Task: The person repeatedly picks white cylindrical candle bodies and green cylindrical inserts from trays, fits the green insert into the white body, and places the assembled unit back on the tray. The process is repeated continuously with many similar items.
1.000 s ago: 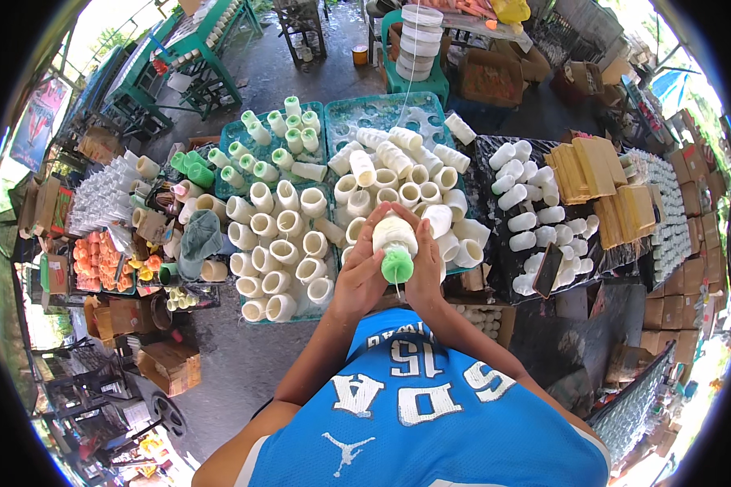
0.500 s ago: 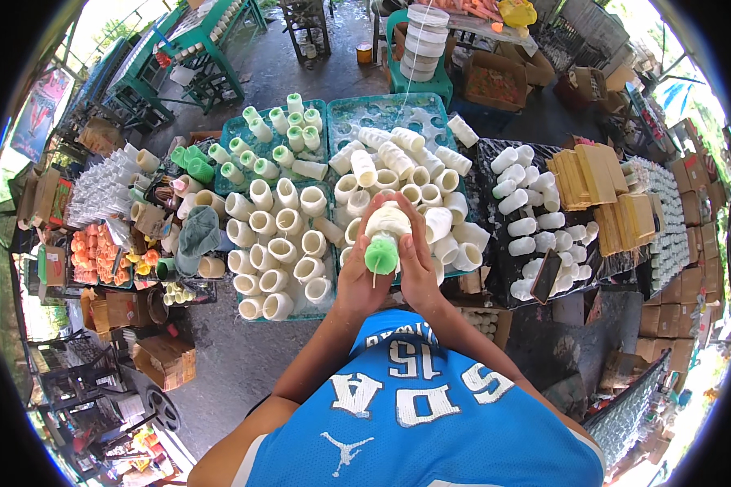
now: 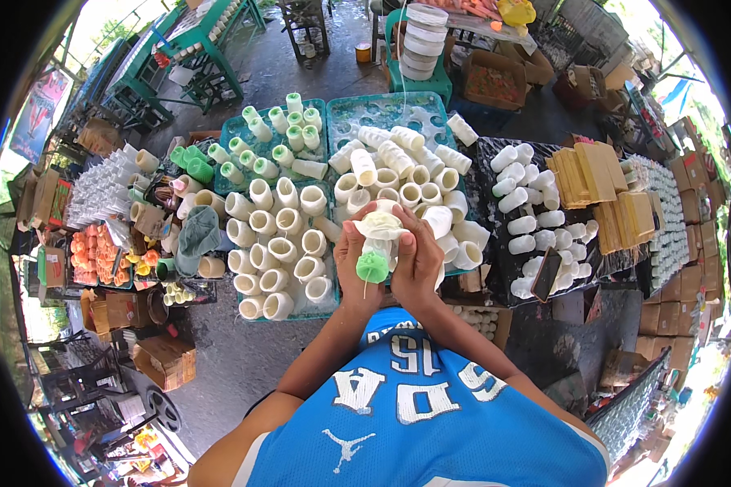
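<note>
Between my two hands is a candle (image 3: pixel 373 267) with a pale, clear-looking body, a green wax end and a wick hanging from it. A crumpled cream wax piece (image 3: pixel 382 226) surrounds its upper part; whether it is a sleeve or mold cannot be made out. My left hand (image 3: pixel 352 261) wraps the left side, and my right hand (image 3: pixel 419 258) curls round the right side. Just beyond them, cream hollow tubes (image 3: pixel 409 194) lie piled on a teal tray (image 3: pixel 425 102). Further left, wide cream tubes (image 3: pixel 282 250) stand in rows, behind which are green-topped candles (image 3: pixel 283 154).
On the right, white candles (image 3: pixel 522 226) and a phone-like dark slab (image 3: pixel 546 273) lie on black plastic beside yellow wax slabs (image 3: pixel 597 174). A grey-green cloth (image 3: pixel 198 240) lies at left. A green chair (image 3: pixel 421 79) holding stacked white rolls stands beyond the trays.
Both hands have drawn slightly nearer to me and spread a little apart. The candle's green end has shifted left and down, and more of the cream piece shows.
</note>
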The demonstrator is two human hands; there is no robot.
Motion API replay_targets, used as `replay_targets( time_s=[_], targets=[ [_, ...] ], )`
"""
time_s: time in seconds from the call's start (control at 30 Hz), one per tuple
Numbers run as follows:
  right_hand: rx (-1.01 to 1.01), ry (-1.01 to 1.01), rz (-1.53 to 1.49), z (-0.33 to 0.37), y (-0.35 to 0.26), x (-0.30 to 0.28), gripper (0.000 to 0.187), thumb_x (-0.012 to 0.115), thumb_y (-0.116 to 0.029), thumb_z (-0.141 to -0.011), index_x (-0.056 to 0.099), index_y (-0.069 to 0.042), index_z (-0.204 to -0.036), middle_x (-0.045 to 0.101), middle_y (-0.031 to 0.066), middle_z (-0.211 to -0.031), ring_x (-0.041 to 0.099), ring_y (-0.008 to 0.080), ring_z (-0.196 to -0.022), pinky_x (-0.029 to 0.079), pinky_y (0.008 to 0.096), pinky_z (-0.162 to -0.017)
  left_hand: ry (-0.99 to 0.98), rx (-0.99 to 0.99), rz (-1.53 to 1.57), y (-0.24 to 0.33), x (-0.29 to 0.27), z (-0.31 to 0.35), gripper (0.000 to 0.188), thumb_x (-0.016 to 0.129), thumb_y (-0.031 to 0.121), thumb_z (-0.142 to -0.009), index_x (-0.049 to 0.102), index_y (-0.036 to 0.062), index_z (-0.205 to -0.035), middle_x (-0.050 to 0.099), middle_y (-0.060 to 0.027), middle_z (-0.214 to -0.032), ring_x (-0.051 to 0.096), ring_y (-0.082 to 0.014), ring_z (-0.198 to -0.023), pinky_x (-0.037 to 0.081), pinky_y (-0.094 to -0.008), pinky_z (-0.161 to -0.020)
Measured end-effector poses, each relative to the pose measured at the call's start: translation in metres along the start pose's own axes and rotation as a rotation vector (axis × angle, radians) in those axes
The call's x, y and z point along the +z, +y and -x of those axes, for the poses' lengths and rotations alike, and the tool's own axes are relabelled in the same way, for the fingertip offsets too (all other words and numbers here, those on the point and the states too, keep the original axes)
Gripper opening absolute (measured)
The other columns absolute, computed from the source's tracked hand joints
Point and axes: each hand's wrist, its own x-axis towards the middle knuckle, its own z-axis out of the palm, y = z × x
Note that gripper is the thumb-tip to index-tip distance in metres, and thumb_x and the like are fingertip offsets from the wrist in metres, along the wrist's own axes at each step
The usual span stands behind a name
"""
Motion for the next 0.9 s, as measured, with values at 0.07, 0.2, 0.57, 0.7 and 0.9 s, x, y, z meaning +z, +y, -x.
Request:
replay_targets(
  time_s=[0.07,0.2,0.57,0.7,0.9],
  targets=[
    [0.023,0.005,-0.019,0.002,0.0,0.001,0.035,0.054,-0.022,-0.113,0.069,0.001,-0.135,0.072,0.028,-0.131,0.071,0.0439,-0.111,0.052,0.0485,-0.102,-0.007,-0.028,0.024,0.002,-0.003,-0.002,0.062,0.037,0.052,-0.117,0.053,0.0015,-0.149,0.067,-0.0129,-0.139,0.068,-0.0227,-0.126,0.053,-0.0372,-0.11],
    [0.008,-0.017,-0.012,0.0,0.002,0.002,0.037,0.056,-0.024,-0.113,0.068,0.0,-0.137,0.07,0.0267,-0.135,0.067,0.0419,-0.119,0.048,0.0487,-0.108,-0.056,-0.098,0.2,0.001,-0.009,-0.004,0.063,0.038,0.052,-0.117,0.046,0.0024,-0.156,0.06,-0.013,-0.148,0.06,-0.0243,-0.137,0.048,-0.0403,-0.116],
    [0.569,-0.257,-1.079,-0.011,-0.02,-0.005,0.063,0.042,-0.039,-0.117,0.028,-0.007,-0.17,0.037,0.0125,-0.168,0.04,0.0235,-0.153,0.032,0.038,-0.125,-0.22,-0.005,0.064,0.03,0.02,-0.001,0.066,0.041,0.041,-0.118,0.027,0.0028,-0.169,0.038,-0.0145,-0.17,0.049,-0.025,-0.149,0.04,-0.0384,-0.123],
    [0.303,-0.214,-0.574,-0.007,0.003,-0.003,0.053,0.044,-0.031,-0.118,0.044,-0.002,-0.163,0.053,0.0162,-0.156,0.053,0.0233,-0.142,0.041,0.0368,-0.119,-0.074,0.005,0.025,0.019,0.017,-0.005,0.06,0.043,0.041,-0.117,0.04,0.0016,-0.162,0.053,-0.0144,-0.158,0.054,-0.0253,-0.145,0.044,-0.0411,-0.122],
    [0.203,0.019,-0.193,-0.003,-0.002,0.006,0.048,0.043,-0.031,-0.119,0.063,0.004,-0.144,0.071,0.0211,-0.137,0.069,0.0246,-0.124,0.052,0.0374,-0.107,-0.038,-0.06,0.181,0.005,0.008,-0.012,0.047,0.045,0.042,-0.117,0.058,0.0038,-0.143,0.067,-0.0125,-0.137,0.067,-0.0242,-0.126,0.054,-0.0399,-0.111]
  ],
)
